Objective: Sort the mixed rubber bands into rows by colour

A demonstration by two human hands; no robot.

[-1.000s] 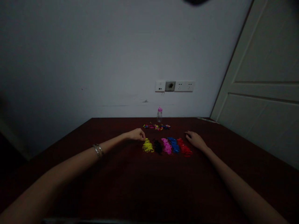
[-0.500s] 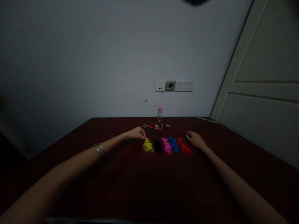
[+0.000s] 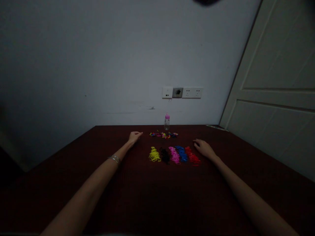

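Small loops lie in colour piles on the dark table: yellow [image 3: 154, 154], black [image 3: 164, 155], pink [image 3: 174, 155], blue [image 3: 181, 153] and red [image 3: 192, 156], side by side. Behind them is a mixed-colour row of loops [image 3: 164, 134]. My left hand [image 3: 135, 136] is up and left of the yellow pile, fingers pressed together; whatever it may hold is too small to make out. To the right of the red pile rests my right hand [image 3: 203, 147], its fingers apart and nothing in them.
A clear bottle with a pink cap [image 3: 167, 122] stands behind the mixed row, near the wall. Sockets [image 3: 182, 92] are on the wall above it. A white panelled door [image 3: 275, 98] is at the right. Something flat [image 3: 217, 127] lies at the table's back right corner.
My left hand has moved left and slightly back, away from the yellow pile. My right hand has stayed beside the red pile. The whole view has shifted slightly.
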